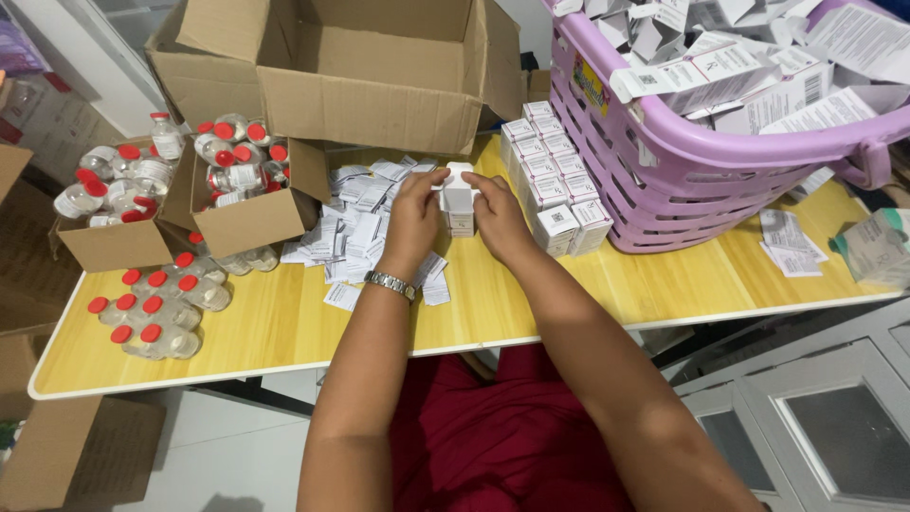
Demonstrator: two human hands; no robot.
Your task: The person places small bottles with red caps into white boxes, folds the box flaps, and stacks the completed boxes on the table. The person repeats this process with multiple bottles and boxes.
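Two bare forearms reach up from the near edge of the tabletop [284, 327]. The left hand [414, 216] and right hand [498, 216] pinch a small white carton [460, 201] between them — fingers pressed on its sides, mid-table. Folded leaflets [355, 223] lie beneath. Red-capped vials [152, 318] sit near the left corner — a purple basket [664, 190] fills the far right.

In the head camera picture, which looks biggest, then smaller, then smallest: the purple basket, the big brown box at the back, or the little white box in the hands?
1. Purple plastic laundry basket
2. Large open brown cardboard box; close to the basket in size, and the frame crops both, so their order is unsure
3. Small white carton, held between the left hand and right hand: clearly smallest
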